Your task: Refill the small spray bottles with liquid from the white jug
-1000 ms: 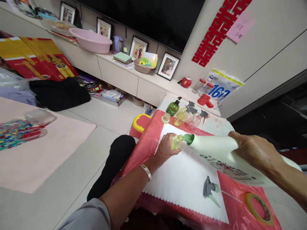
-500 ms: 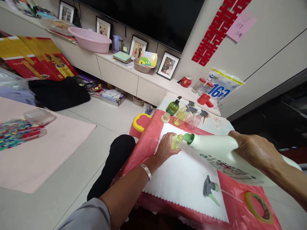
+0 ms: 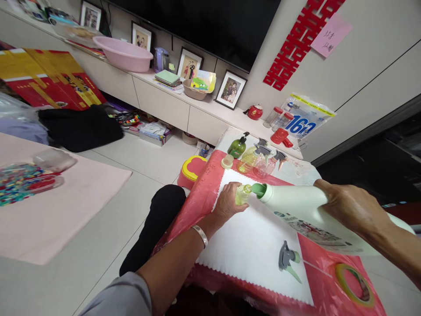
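My left hand [image 3: 227, 199] is wrapped round a small yellow-green clear bottle [image 3: 242, 195] over the white scallop-edged mat [image 3: 237, 245]. My right hand [image 3: 350, 204] grips a large pale-green jug [image 3: 292, 197], tilted on its side. The jug's green spout meets the bottle's mouth; whether liquid flows I cannot tell. A grey-and-green trigger spray head [image 3: 289, 260] with a thin tube lies at the mat's right edge. Beyond the mat stand a green pump bottle [image 3: 237, 147], a yellow spray bottle [image 3: 247, 161] and a pinkish spray bottle [image 3: 264, 166]. A translucent cap [image 3: 226, 161] sits beside them.
A roll of tape [image 3: 354, 284] lies on the red table cover [image 3: 329, 250] at the near right. A yellow-and-red stool [image 3: 192, 171] stands left of the table. Behind runs a low cabinet [image 3: 161, 98] with a pink basin [image 3: 123, 55] and photo frames.
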{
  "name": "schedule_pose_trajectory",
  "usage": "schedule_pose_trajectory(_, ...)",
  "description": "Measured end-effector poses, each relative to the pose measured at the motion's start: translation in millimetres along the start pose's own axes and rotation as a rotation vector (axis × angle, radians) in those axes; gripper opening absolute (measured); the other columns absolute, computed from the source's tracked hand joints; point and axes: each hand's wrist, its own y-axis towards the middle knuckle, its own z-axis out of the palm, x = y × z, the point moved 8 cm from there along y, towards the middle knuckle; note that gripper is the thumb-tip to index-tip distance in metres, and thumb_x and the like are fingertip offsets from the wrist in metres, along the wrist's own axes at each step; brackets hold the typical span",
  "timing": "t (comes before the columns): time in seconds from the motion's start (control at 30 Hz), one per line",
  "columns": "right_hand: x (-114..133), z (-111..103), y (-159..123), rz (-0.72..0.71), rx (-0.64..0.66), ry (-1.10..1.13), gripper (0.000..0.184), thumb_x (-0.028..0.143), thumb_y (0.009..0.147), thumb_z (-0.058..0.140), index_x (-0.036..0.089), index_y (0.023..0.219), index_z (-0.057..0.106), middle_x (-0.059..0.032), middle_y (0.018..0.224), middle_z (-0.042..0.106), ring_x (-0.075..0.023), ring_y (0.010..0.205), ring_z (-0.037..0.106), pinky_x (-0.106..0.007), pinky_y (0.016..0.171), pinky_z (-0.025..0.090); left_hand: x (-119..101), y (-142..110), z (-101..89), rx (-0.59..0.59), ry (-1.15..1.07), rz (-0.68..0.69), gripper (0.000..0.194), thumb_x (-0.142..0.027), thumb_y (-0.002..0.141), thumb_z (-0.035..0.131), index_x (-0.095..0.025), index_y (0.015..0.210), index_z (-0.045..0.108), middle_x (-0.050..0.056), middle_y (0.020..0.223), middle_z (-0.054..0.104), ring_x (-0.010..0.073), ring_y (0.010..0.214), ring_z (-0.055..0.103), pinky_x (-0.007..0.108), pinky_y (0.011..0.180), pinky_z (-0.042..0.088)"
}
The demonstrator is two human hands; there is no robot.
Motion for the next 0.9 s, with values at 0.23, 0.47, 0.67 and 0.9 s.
schedule_pose_trajectory(0.23, -0.1, 0.8, 0.4, 0.01, 0.014, 0.017, 0.013, 0.024, 0.085, 0.052, 0.029, 0.098, 0.049, -0.0007, 0.086, 0.06, -0.0205, 0.076, 0.058, -0.029, 0.063, 0.032, 0.5, 0.5, 1.0, 0.006, -0.001, -0.001, 0.07, -0.023, 0.059, 0.083, -0.022, 0.121, 0.051, 0.01, 0.119, 0.062, 0.0322, 0.111, 0.06, 0.049, 0.099, 0.052)
schedule_pose_trajectory(0.47, 0.1, -2.0, -3.3, 0.019, 0.035, 0.019, 0.012, 0.025, 0.086, 0.05, 0.028, 0.098, 0.048, -0.0012, 0.086, 0.06, -0.0216, 0.078, 0.058, -0.03, 0.065, 0.034, -0.5, 1.0, -0.5, 0.0, 0.0, -0.001, 0.07, -0.023, 0.058, 0.083, -0.024, 0.12, 0.052, 0.009, 0.117, 0.062, 0.0328, 0.11, 0.061, 0.051, 0.099, 0.052)
schedule_pose_trajectory(0.67, -0.2, -2.2, -2.8, 0.011, 0.026, 0.013, 0.009, 0.025, 0.087, 0.049, 0.028, 0.096, 0.047, -0.0011, 0.085, 0.059, -0.0214, 0.076, 0.057, -0.03, 0.064, 0.033, -1.4, 0.4, -0.7, -0.001, -0.004, 0.002, 0.071, -0.021, 0.058, 0.083, -0.024, 0.121, 0.052, 0.009, 0.12, 0.062, 0.0323, 0.112, 0.061, 0.05, 0.101, 0.051)
schedule_pose_trajectory(0.9, 1.6, -2.8, -2.3, 0.023, 0.039, 0.01, 0.012, 0.025, 0.086, 0.05, 0.028, 0.097, 0.048, -0.0016, 0.085, 0.059, -0.0217, 0.077, 0.057, -0.03, 0.064, 0.032, -1.5, 0.6, -0.7, 0.0, 0.003, 0.004, 0.071, -0.021, 0.058, 0.084, -0.023, 0.122, 0.051, 0.009, 0.12, 0.062, 0.0325, 0.111, 0.061, 0.05, 0.1, 0.052)
